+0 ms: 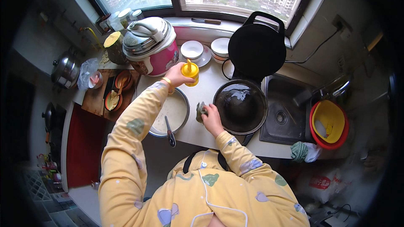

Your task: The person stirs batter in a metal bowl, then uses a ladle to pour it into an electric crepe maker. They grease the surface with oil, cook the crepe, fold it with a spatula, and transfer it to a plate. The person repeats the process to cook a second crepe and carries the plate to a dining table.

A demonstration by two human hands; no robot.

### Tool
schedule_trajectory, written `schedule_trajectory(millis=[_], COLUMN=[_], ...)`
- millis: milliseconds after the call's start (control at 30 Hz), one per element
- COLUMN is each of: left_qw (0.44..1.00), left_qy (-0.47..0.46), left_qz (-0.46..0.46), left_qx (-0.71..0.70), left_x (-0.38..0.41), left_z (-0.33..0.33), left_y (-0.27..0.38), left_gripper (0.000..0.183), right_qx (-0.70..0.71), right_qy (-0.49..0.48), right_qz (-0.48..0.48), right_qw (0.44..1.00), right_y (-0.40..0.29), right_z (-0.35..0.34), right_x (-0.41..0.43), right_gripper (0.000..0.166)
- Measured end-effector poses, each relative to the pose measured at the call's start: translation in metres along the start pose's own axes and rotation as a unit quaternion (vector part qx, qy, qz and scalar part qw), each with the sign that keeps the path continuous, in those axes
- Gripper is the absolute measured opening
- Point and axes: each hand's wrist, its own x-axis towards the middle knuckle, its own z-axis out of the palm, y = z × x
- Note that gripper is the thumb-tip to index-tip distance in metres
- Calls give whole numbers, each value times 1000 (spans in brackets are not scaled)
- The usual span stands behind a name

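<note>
My left hand (176,76) grips a small yellow lidded container (190,74) with an upright yellow knob or spout, above the far rim of a metal bowl. That bowl holds a pale, speckled batter-like mixture (172,110), with a dark-handled utensil (170,134) leaning over its near rim. My right hand (213,119) holds a crumpled grey-green cloth or pad (201,112) on the counter, between the bowl and an electric griddle. The griddle's round black lower plate (240,106) looks wet and shiny; its black lid (256,49) stands raised behind it.
A pink pressure cooker (157,50) stands behind the bowl, near white bowls (192,49). Left is a wooden board (94,97) with small orange-rimmed bowls. Right are a dark sink (284,110) and a red basin (344,132). A knife (206,21) lies on the windowsill.
</note>
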Motion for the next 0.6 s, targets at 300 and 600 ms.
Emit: schedule_trajectory(millis=[300, 600], left_qw=[988, 988], left_qy=[-53, -34], left_qz=[-93, -80], left_qx=[108, 131], left_x=[62, 87], left_z=[76, 89], left_y=[-57, -75], left_gripper=[69, 72], right_qx=[115, 83], right_qy=[-231, -209], right_qz=[39, 92], right_qw=[965, 970], right_y=[-45, -30], right_z=[-43, -49], right_x=[-45, -48], right_gripper=[23, 30])
